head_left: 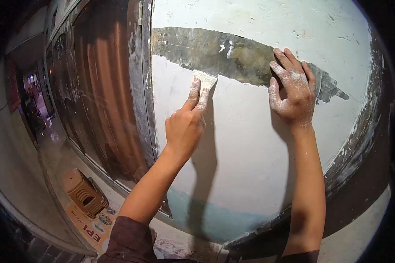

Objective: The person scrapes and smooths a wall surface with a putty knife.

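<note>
My left hand (pixel 185 125) is closed around a putty knife (pixel 205 80), two fingers stretched along its blade, which is coated with white powder or paste. The blade touches the wall (pixel 245 127) at the lower edge of a grey, bare strip (pixel 215 50) where the white coating is gone. The handle is hidden in my palm. My right hand (pixel 294 90), dusted with white powder, rests on the wall with its fingers apart, over the right part of that strip. Small white flecks of coating remain within the grey strip.
Left of the wall stands a weathered wooden door frame (pixel 140 79) with brown panels (pixel 103 87). A stack of brown plastic stools (pixel 84 193) sits on the floor at lower left, by a printed banner (pixel 87 224). A worn dark frame (pixel 360 127) edges the wall's right side.
</note>
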Demonstrator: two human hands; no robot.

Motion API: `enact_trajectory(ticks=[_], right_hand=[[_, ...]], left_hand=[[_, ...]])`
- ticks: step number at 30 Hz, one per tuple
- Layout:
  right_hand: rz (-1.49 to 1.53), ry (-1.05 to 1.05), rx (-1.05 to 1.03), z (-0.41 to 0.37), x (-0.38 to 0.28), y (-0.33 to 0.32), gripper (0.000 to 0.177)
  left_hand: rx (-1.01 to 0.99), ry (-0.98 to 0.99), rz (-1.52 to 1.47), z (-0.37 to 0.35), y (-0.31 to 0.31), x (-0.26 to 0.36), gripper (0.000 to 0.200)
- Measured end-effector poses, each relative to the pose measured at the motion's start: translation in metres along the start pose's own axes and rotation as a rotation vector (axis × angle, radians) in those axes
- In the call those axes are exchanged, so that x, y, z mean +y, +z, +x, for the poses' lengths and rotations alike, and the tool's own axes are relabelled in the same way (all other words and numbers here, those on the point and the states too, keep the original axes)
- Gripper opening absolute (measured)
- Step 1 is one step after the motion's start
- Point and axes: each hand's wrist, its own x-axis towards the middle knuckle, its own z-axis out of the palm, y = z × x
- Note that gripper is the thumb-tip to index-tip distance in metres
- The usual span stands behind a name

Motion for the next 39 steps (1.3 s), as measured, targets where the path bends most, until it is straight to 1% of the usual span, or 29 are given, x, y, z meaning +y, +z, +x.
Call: enact_trajectory(ticks=[1, 4, 5, 6, 8, 9, 10, 12, 13, 14, 16, 17, 20, 21, 22, 25, 29, 32, 34, 36, 39], right_hand=[[-0.001, -0.003, 0.003, 0.0, 0.001, 0.0, 0.029], [0.002, -0.002, -0.004, 0.001, 0.001, -0.001, 0.028], [0.013, 0.006, -0.013, 0.001, 0.001, -0.001, 0.027], [0.012, 0.007, -0.016, 0.001, 0.001, -0.001, 0.027], [0.051, 0.021, -0.032, 0.002, 0.001, -0.002, 0.027], [0.042, 0.015, -0.088, 0.001, 0.004, -0.005, 0.031], [0.041, 0.017, -0.086, 0.0, 0.008, -0.01, 0.031], [-0.074, -0.038, -0.112, -0.001, 0.018, -0.021, 0.042], [-0.171, 0.004, -0.15, -0.006, 0.026, -0.026, 0.052], [-0.233, 0.009, -0.171, -0.011, 0.033, -0.027, 0.056], [-0.218, 0.002, -0.195, -0.014, 0.039, -0.027, 0.055], [-0.219, 0.0, -0.195, -0.013, 0.04, -0.027, 0.055], [-0.242, 0.052, -0.227, -0.011, 0.029, -0.031, 0.055], [-0.238, 0.035, -0.211, -0.013, 0.033, -0.029, 0.055], [-0.233, 0.017, -0.194, -0.014, 0.037, -0.026, 0.055], [-0.209, 0.023, -0.179, -0.015, 0.036, -0.025, 0.055], [-0.225, 0.026, -0.194, -0.015, 0.036, -0.026, 0.055], [-0.224, 0.019, -0.177, -0.015, 0.038, -0.024, 0.056], [-0.221, 0.017, -0.182, -0.015, 0.037, -0.024, 0.056], [-0.224, 0.038, -0.205, -0.013, 0.033, -0.028, 0.056], [-0.235, 0.032, -0.199, -0.014, 0.034, -0.026, 0.058]], left_hand=[[-0.036, -0.008, 0.041, 0.002, -0.001, 0.0, 0.052], [-0.073, -0.036, 0.073, 0.007, -0.007, 0.007, 0.052], [-0.003, -0.013, 0.049, 0.004, 0.0, 0.003, 0.051], [-0.006, -0.013, 0.047, 0.0, 0.002, 0.002, 0.051], [-0.021, -0.029, 0.03, -0.004, 0.0, 0.002, 0.043], [-0.034, -0.028, 0.026, -0.002, -0.002, 0.002, 0.037], [-0.034, -0.024, 0.027, -0.001, -0.002, 0.001, 0.037], [-0.066, 0.02, 0.073, 0.001, 0.003, -0.005, 0.057], [-0.016, 0.043, 0.03, 0.001, 0.002, -0.005, 0.058], [-0.013, 0.043, 0.031, -0.001, 0.001, -0.003, 0.058], [-0.03, -0.002, 0.028, -0.004, -0.003, 0.003, 0.051], [-0.064, -0.031, 0.043, -0.004, -0.003, 0.004, 0.06], [-0.058, -0.026, 0.038, 0.002, -0.004, 0.008, 0.058], [-0.092, -0.009, 0.069, 0.002, 0.001, 0.004, 0.058], [-0.09, -0.01, 0.07, 0.001, 0.002, 0.003, 0.058], [0.001, -0.021, 0.008, -0.005, 0.003, 0.007, 0.048], [-0.076, -0.052, 0.042, 0.002, -0.003, 0.011, 0.055], [-0.066, -0.035, 0.03, 0.001, -0.001, 0.011, 0.054], [-0.005, -0.022, -0.03, -0.005, 0.004, 0.009, 0.051], [0.001, -0.01, 0.012, -0.003, 0.002, 0.01, 0.051], [-0.125, -0.072, 0.043, 0.0, -0.006, 0.013, 0.048]])
